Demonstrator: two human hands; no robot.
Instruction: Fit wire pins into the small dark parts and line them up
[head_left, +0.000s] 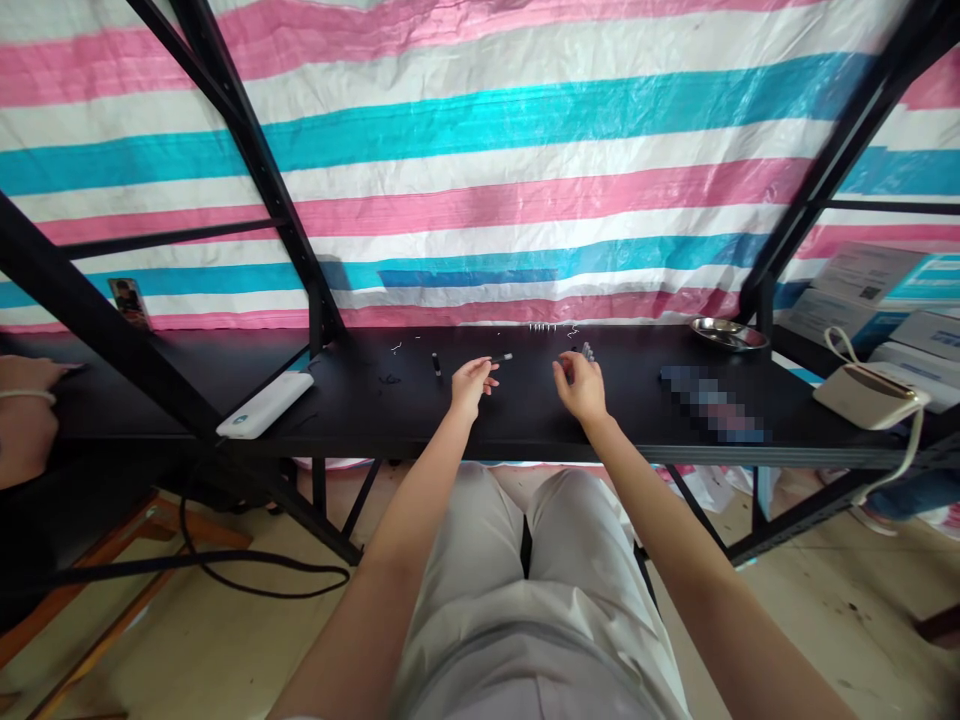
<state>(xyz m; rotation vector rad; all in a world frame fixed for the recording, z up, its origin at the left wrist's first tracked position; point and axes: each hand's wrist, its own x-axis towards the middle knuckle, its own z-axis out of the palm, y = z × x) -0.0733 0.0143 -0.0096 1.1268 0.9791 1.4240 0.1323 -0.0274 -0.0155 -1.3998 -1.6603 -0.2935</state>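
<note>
My left hand [471, 386] is above the black table, pinching a short black stick with a pale end [502, 357] that points right. My right hand [582, 388] is at the table a little to the right, thumb and fingers curved with a gap between them; nothing shows in that gap. Several small clear or silvery pieces [588, 352] are just beyond its fingers, partly hidden by them. A second small black stick with a pale band [436, 364] lies left of my left hand. Thin dark scraps [389, 379] lie further left.
Small white pieces [543, 327] line the table's back edge [465, 335]. A white power bank-like block [265, 404] lies left; a round metal dish [729, 335] and a blurred-out object [712, 403] lie right. A cream pouch [870, 392] sits far right. Another person's arm [26, 420] is at far left.
</note>
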